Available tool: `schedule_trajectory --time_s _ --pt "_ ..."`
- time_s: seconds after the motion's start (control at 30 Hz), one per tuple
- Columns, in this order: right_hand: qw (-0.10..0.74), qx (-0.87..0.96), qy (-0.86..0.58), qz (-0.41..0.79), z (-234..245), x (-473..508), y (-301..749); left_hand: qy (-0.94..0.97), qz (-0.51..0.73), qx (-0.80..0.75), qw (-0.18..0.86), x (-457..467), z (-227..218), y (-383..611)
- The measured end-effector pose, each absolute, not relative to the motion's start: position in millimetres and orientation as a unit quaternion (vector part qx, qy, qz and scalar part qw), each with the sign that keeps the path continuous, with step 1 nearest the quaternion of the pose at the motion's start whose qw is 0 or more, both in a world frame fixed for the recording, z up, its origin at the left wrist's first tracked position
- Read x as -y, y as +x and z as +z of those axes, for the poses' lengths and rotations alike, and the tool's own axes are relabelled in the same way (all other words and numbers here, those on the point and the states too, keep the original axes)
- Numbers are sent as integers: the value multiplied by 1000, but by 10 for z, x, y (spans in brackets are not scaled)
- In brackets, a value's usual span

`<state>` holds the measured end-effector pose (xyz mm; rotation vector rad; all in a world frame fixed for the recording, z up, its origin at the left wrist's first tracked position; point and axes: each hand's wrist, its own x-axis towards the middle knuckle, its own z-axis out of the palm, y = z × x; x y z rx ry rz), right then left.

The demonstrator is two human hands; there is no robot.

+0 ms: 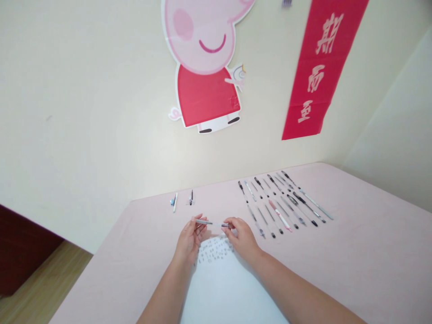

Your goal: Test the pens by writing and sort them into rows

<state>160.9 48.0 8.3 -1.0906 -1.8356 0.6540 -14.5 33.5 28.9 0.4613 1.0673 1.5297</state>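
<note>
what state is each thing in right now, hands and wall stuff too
pen: held level, cap state unclear
left hand: gripping one end
right hand: pinching the other end
paper: handwritten at far end, blank nearer
laid-out pens: lying in two rows
white pen: lying apart
pig cutout: upright
red banner: hanging
</note>
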Motion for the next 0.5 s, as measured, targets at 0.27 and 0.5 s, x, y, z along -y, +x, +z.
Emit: schedule_trajectory --time_s 0.27,0.5 --pt "415 752 -450 243 75 -483 1618 218 637 -438 596 -325 285 -144" --pt "444 736 -442 257 85 -480 1602 206 649 -450 578 -327 296 -139"
